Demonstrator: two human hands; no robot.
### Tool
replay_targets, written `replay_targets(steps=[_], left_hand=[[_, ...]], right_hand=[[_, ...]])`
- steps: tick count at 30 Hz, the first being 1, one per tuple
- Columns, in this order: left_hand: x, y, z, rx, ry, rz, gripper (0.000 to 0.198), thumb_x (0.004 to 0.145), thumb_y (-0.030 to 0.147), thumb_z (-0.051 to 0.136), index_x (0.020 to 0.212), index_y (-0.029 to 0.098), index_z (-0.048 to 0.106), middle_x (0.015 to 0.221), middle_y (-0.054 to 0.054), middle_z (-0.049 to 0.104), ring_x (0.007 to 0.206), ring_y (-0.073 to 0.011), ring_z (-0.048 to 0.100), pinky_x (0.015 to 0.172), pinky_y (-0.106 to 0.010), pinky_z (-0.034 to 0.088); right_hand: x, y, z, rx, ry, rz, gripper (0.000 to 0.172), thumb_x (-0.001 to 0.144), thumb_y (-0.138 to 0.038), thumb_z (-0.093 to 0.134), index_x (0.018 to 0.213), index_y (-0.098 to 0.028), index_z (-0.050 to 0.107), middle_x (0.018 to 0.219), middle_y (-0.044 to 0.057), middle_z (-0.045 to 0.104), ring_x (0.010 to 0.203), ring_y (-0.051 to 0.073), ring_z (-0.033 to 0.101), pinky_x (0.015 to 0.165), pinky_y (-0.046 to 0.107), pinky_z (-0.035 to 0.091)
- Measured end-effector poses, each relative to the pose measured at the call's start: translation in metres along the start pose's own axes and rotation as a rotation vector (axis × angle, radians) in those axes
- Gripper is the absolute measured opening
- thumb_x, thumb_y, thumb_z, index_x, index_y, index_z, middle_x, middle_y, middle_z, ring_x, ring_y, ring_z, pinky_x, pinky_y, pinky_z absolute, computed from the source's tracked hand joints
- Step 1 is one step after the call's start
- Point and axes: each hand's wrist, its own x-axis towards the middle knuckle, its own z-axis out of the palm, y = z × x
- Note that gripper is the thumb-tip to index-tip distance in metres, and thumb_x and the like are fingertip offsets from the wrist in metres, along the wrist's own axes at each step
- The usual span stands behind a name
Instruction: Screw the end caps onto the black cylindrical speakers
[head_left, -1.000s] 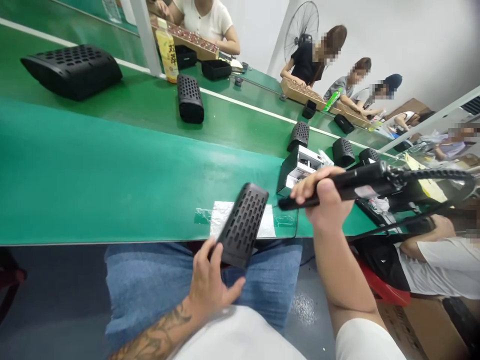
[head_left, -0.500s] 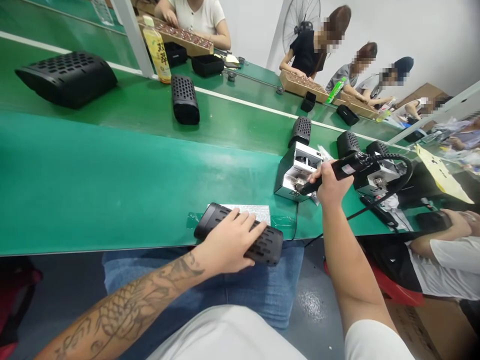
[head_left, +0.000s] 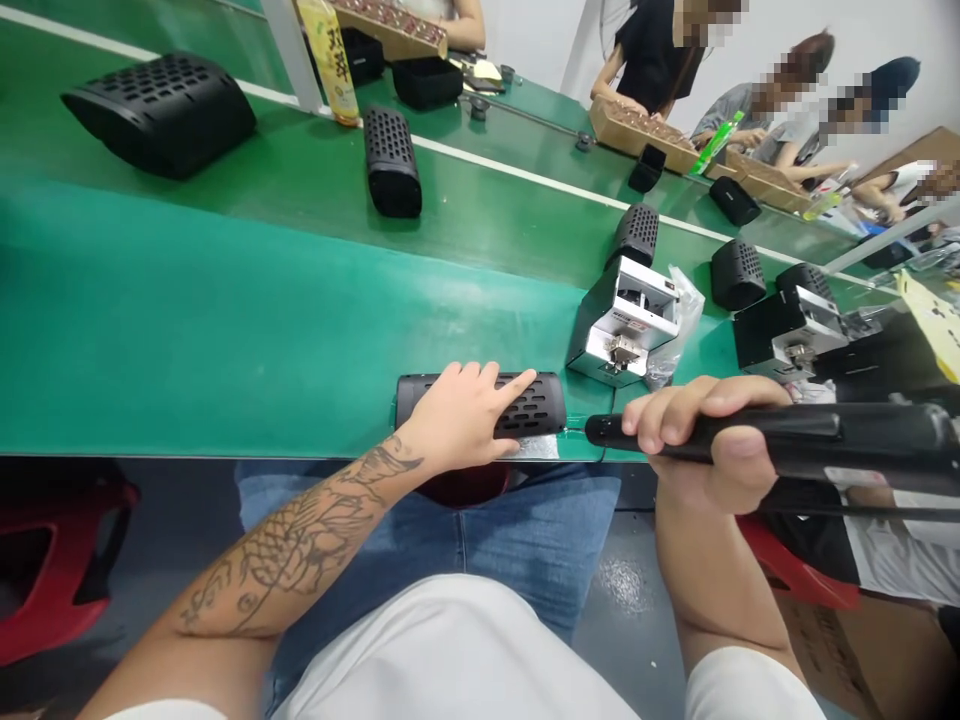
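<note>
Farthest left, a large black perforated shell (head_left: 161, 112) lies on the green conveyor belt (head_left: 187, 330), with a yellow-labelled bottle (head_left: 330, 55) and a smaller perforated cylinder (head_left: 391, 172) further along. At the belt's near edge the black speaker housing (head_left: 544, 405) lies lengthwise on a silvery strip (head_left: 536, 448). The person's left hand (head_left: 461, 420) rests on top of it, fingers stretched flat rather than curled round it. Just right of the housing's end, the right hand (head_left: 705, 440) is wrapped tightly round a black electric screwdriver (head_left: 810, 445), held level, its thin bit aimed at that end; whether it touches cannot be told. Behind stands a silver screw feeder (head_left: 626, 325).
</note>
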Motion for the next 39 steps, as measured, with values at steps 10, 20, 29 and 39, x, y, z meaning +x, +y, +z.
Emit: replay_targets(steps=[10, 20, 29, 39], left_hand=[[-0.001, 0.003, 0.000, -0.028, 0.020, -0.014, 0.106, 0.104, 0.067, 0.097, 0.196, 0.029, 0.060, 0.149, -0.024, 0.084, 0.130, -0.0468, 0.080, 0.112, -0.055, 0.057], [0.000, 0.005, -0.005, -0.040, -0.026, -0.026, 0.108, 0.104, 0.063, 0.099, 0.198, 0.028, 0.059, 0.155, -0.025, 0.083, 0.133, -0.0487, 0.080, 0.112, -0.055, 0.056], [0.001, 0.004, -0.003, -0.041, -0.017, -0.011, 0.111, 0.100, 0.052, 0.103, 0.199, 0.029, 0.056, 0.153, -0.024, 0.083, 0.132, -0.0483, 0.079, 0.111, -0.055, 0.055], [0.003, 0.009, -0.012, -0.004, -0.094, -0.035, 0.105, 0.107, 0.055, 0.095, 0.200, 0.027, 0.054, 0.158, -0.027, 0.081, 0.135, -0.0483, 0.079, 0.109, -0.054, 0.051]], right_hand=[[-0.009, 0.020, 0.015, 0.033, -0.078, -0.004, 0.019, 0.108, -0.045, 0.101, 0.106, -0.031, 0.089, 0.067, -0.007, 0.074, 0.045, 0.016, 0.064, 0.052, 0.033, 0.063], [0.001, 0.029, 0.027, -0.002, -0.064, 0.078, 0.043, 0.104, -0.047, 0.105, 0.087, -0.028, 0.070, 0.061, -0.009, 0.069, 0.041, 0.014, 0.060, 0.051, 0.032, 0.065], [0.007, 0.036, 0.031, -0.103, -0.088, 0.185, 0.051, 0.103, -0.056, 0.107, 0.086, -0.028, 0.068, 0.062, -0.008, 0.068, 0.044, 0.012, 0.061, 0.051, 0.029, 0.062], [0.007, 0.032, 0.028, 0.008, -0.274, 0.181, 0.044, 0.106, -0.047, 0.107, 0.086, -0.029, 0.072, 0.061, -0.008, 0.069, 0.043, 0.013, 0.059, 0.051, 0.029, 0.062]])
